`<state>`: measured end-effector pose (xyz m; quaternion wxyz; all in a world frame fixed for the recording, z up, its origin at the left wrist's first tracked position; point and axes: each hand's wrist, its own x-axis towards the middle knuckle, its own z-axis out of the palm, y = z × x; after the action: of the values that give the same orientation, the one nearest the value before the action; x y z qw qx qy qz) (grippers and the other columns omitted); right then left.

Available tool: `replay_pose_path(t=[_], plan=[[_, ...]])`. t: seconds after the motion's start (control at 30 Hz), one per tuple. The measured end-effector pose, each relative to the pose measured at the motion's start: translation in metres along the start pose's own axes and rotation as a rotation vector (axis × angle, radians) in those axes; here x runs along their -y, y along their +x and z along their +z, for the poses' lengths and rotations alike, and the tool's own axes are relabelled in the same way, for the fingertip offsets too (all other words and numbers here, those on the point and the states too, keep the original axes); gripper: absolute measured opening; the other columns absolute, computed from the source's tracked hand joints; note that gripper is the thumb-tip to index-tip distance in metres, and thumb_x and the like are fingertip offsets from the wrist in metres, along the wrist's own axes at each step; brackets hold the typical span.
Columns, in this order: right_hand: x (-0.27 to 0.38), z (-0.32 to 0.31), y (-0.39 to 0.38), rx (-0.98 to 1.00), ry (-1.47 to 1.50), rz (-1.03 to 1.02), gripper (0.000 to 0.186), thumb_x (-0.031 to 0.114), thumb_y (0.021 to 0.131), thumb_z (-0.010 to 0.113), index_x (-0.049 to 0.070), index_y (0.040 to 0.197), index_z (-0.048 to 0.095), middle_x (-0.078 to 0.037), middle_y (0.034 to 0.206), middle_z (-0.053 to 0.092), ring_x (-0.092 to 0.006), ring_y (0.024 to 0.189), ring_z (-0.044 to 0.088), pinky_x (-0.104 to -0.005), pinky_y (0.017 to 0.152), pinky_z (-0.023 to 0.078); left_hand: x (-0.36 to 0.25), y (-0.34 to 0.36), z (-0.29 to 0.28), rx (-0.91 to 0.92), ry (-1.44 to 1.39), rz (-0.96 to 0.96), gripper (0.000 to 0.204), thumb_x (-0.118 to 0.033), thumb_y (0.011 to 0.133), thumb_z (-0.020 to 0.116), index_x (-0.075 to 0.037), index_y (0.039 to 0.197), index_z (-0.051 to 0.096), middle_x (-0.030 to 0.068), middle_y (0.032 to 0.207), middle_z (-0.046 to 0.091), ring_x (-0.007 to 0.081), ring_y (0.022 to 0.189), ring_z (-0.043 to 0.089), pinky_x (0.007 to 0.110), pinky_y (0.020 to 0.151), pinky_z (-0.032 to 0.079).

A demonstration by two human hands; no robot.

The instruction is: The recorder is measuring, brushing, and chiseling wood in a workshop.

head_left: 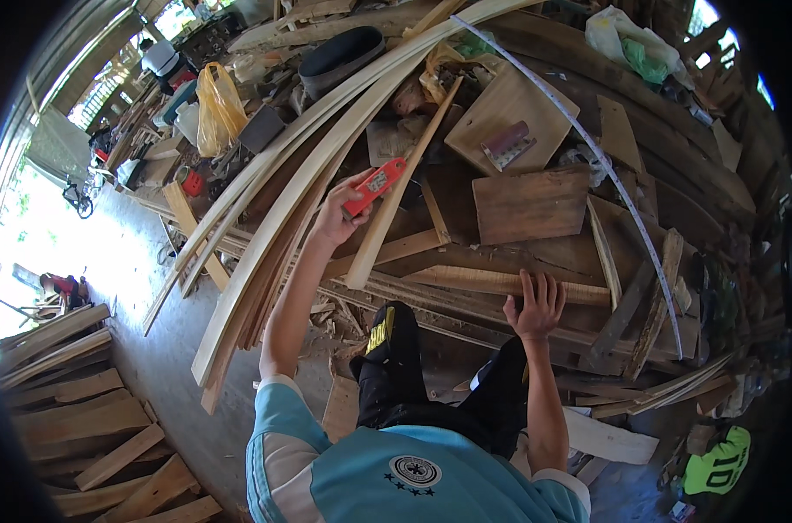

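My left hand is closed around a flat red object with a hole near its upper end and dark print on its side; its exact kind is unclear. Just right of it a slim wooden strip slants across the pile. My right hand, its fingers apart, rests at the edge of a long board. It holds nothing that I can see. Beyond my hands lie a brown wooden block, a pale board and a purplish perforated cylinder.
Long pale planks run from the left toward the back. A thin whitish strip arcs down the right side. Stacked boards lie at lower left. At far left are a yellow plastic bag and another person.
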<state>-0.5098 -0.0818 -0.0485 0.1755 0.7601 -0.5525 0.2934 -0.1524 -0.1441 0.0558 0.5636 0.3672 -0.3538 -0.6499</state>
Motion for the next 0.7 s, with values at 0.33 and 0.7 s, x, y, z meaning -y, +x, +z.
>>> replay_pose_path(t=[0.33,0.7], plan=[[0.011,-0.028,0.016,0.045,0.084,0.157,0.049,0.039,0.069,0.052,0.013,0.111,0.051,-0.011,0.108,0.047,-0.0289,0.106,0.041,-0.0477,0.094,0.025,0.061,-0.012,0.090,-0.065,-0.030,-0.240,0.038,-0.030,0.078,0.041,-0.001,0.101,0.053,0.0126,0.070,0.057,0.0102,0.039,0.039,0.019,0.031,0.022],[0.007,-0.033,0.045,0.070,0.534,-0.056,0.025,0.012,0.062,0.061,0.009,0.084,0.051,-0.005,0.084,0.050,-0.0245,0.084,0.049,-0.0344,0.073,0.038,0.109,-0.066,0.175,0.336,1.133,0.652,0.038,-0.024,0.075,0.060,0.005,0.098,0.049,0.0220,0.073,0.057,0.0349,0.068,0.058,0.037,0.061,0.045]])
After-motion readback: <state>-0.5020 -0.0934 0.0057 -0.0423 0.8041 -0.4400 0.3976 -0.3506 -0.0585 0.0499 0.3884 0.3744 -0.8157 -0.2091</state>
